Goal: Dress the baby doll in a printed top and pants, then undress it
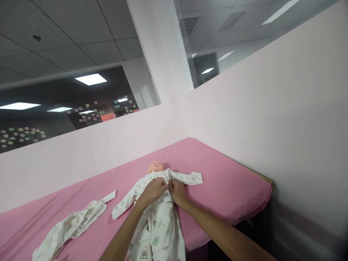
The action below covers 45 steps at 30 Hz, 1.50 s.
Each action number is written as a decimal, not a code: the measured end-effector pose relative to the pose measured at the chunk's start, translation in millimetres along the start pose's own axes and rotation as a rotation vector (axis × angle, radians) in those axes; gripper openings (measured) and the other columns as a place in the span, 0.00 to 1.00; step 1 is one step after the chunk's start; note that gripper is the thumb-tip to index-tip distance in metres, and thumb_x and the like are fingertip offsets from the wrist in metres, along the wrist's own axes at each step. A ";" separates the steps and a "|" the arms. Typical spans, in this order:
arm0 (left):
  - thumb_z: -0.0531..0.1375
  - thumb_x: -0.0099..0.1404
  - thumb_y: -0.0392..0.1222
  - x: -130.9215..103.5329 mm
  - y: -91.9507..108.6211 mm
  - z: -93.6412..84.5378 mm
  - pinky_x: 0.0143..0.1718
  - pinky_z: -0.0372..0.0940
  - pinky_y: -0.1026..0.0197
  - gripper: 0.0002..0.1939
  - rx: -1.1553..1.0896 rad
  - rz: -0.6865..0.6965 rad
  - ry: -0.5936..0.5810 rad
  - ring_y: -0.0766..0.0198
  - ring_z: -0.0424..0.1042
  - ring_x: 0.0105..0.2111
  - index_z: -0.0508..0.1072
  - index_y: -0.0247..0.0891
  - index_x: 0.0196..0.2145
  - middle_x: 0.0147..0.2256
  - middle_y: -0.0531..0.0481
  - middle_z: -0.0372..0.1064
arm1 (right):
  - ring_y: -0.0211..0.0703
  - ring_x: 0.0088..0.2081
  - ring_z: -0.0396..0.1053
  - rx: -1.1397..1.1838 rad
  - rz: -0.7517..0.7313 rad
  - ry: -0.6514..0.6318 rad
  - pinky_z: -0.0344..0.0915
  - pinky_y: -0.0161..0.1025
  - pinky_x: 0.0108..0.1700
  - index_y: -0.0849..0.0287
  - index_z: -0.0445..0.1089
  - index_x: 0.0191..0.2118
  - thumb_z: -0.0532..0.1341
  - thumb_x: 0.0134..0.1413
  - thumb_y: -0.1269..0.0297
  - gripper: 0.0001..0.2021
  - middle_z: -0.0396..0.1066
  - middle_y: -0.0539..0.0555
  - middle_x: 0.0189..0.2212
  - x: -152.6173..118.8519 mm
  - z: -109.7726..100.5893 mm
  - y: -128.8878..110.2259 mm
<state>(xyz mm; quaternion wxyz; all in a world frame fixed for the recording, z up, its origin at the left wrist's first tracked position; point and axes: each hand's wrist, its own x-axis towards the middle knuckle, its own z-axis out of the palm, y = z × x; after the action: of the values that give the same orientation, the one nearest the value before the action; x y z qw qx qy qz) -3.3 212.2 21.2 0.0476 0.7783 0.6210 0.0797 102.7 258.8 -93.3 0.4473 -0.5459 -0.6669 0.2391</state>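
Observation:
A baby doll [156, 166] lies on its back on a pink-covered table [217, 181], its head toward the wall. It wears a white printed top [146, 180] with both sleeves spread out, and matching white trousers [160, 226]. On the chest of the top, my left hand [157, 188] is closed with its fingertips at the front of the cloth. Close beside it on the right, my right hand [177, 191] pinches the front edge of the same top. The doll's own hands are hidden in the sleeves.
Another white printed garment [72, 224] lies crumpled on the pink cover at the left. Pale walls [261, 119] with windows meet at a corner behind the table. The table's right edge drops off near the wall.

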 end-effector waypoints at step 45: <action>0.46 0.71 0.50 3.9 -176.7 56.8 0.49 0.60 0.56 0.20 0.174 -0.493 0.527 0.53 0.66 0.51 0.70 0.40 0.49 0.49 0.39 0.67 | 0.47 0.47 0.68 -0.720 -0.257 -0.186 0.59 0.39 0.45 0.62 0.69 0.46 0.47 0.64 0.65 0.15 0.69 0.62 0.48 77.5 -58.8 -68.9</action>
<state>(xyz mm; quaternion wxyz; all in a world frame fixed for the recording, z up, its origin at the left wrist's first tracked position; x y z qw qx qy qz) -161.5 257.0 -64.9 -0.1624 0.5593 0.7852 0.2104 117.4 301.9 16.9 0.1912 -0.5560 -0.8087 -0.0198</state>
